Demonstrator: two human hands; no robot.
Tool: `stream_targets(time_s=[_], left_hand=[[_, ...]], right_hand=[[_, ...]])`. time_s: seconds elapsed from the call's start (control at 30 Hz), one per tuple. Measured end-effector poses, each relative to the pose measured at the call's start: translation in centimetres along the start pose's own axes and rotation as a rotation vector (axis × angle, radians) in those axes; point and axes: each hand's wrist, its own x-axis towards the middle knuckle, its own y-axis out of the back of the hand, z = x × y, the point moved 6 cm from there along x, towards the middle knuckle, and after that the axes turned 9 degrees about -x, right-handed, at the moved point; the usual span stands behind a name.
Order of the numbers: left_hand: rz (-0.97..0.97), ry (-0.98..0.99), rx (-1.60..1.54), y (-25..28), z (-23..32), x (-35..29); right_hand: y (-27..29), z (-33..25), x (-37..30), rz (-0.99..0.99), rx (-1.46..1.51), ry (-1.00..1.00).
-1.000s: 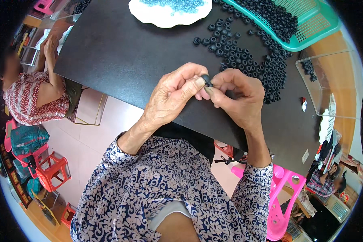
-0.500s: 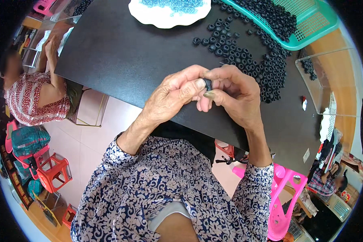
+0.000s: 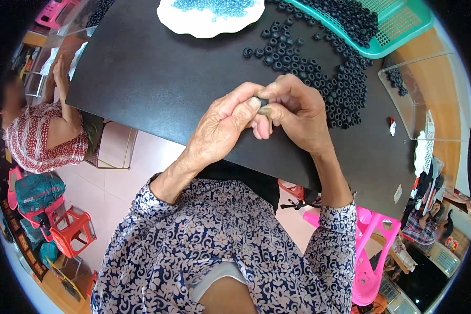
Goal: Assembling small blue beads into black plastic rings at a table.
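Observation:
Above the dark table (image 3: 141,78), both my hands meet at the fingertips around a small black piece (image 3: 263,102). It looks like the black rings on the table, though fingers hide most of it. My left hand (image 3: 220,123) pinches it between thumb and forefinger from the left. From the right, the thumb and forefinger of my right hand (image 3: 301,115) close on the same piece. Just beyond and to the right of my hands lies a spread of loose black rings (image 3: 345,97), hollow and thick-walled.
A white scalloped plate (image 3: 204,29) of light blue beads stands at the far edge. A green basket (image 3: 397,44) holds more black rings. A clear plastic bin (image 3: 429,104) sits at right. Another person (image 3: 47,131) sits at left; pink (image 3: 369,261) and red (image 3: 70,233) stools stand around.
My right thumb and forefinger have closed further over the black piece, which shows less now. The view has shifted slightly, moving the plate and basket a little left and up.

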Motion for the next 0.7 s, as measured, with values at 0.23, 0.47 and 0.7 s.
stream_targets(time_s=[0.23,0.47,0.7], left_hand=[[0.025,-0.045,-0.210,0.9,-0.1,0.0],[0.053,-0.018,-0.108,0.5,-0.4,0.4],[0.019,-0.062,-0.021,-0.1,0.2,-0.1]], right_hand=[[-0.2,0.3,0.6,-0.056,0.238,0.019],[0.6,-0.6,-0.5,0.041,0.028,0.013],[5.0,-2.6,-2.7,0.328,-0.434,-0.022]])
